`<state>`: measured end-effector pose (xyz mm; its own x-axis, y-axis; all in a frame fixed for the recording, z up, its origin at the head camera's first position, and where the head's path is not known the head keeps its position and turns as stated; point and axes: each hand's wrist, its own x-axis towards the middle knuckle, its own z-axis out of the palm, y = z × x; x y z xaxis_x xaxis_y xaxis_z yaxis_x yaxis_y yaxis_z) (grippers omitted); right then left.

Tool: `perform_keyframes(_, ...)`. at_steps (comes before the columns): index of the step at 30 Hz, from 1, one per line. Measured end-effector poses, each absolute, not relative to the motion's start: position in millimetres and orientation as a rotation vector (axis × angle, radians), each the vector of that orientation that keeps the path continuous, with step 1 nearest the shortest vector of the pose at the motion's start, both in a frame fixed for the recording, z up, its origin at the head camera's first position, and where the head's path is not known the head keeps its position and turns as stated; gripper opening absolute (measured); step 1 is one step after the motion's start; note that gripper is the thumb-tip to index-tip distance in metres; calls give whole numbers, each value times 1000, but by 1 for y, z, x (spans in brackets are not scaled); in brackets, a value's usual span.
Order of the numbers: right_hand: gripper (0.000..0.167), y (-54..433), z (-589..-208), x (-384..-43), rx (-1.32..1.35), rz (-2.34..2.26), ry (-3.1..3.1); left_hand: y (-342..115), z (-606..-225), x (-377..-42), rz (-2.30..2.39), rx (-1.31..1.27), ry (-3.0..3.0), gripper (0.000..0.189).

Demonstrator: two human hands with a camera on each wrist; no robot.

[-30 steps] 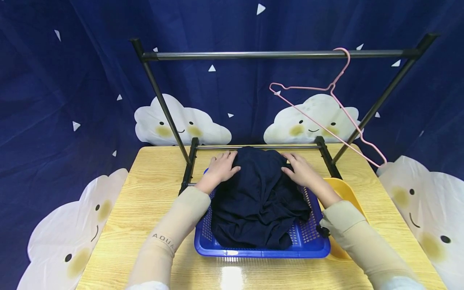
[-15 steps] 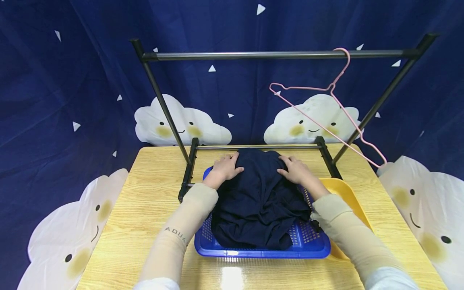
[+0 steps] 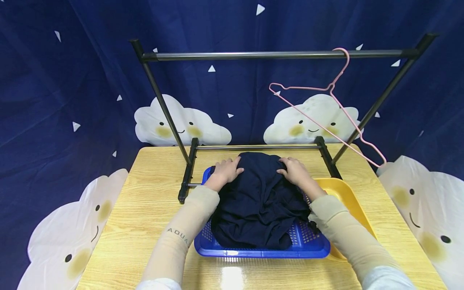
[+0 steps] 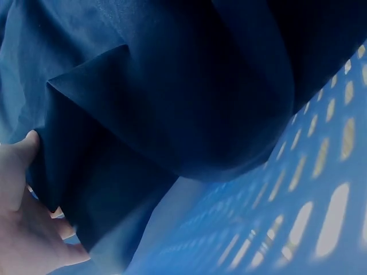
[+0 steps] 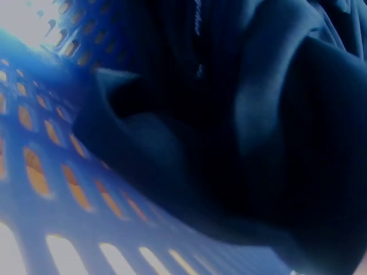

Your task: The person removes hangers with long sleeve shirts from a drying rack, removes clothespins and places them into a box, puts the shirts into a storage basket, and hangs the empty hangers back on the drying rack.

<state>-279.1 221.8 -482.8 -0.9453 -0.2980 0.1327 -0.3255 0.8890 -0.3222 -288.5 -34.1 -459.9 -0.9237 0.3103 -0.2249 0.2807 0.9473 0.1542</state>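
Observation:
A crumpled dark navy garment (image 3: pixel 261 201) lies heaped in a blue perforated plastic basket (image 3: pixel 261 253). My left hand (image 3: pixel 225 172) grips its far left edge; in the left wrist view the thumb (image 4: pixel 27 146) lies against one side of the fabric, with fingers on the other. At the far right edge my right hand (image 3: pixel 295 173) holds the garment between thumb and fingers. Small pale lettering on the fabric (image 5: pixel 198 34) shows in the right wrist view, where nearly all of that hand is out of sight.
A black clothes rack (image 3: pixel 250 55) stands over the wooden table (image 3: pixel 152 189). From its bar hangs a pink hanger (image 3: pixel 331 85), at the right. A yellow tray (image 3: pixel 348 197) sits beside the basket, partly behind my right arm. A navy curtain (image 3: pixel 235 24) with clouds hangs behind.
Both hands have moved inward onto the garment's far corners and taken hold of it. The garment's far edge has come slightly nearer to me.

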Motion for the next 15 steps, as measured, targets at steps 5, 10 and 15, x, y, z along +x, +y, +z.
perform_keyframes(5, 38, 216, -475, -271, 475, 556, -2939, -35, -461, -288, 198, 476, 2867, 51)
perform_keyframes(10, 31, 213, -475, -269, 464, 503, -2897, -35, -462, -289, 203, 515, 2897, 49)
perform_keyframes(15, 17, 210, -476, -267, 501, 467, -2783, -36, -463, -290, 285, 593, 2976, 41)
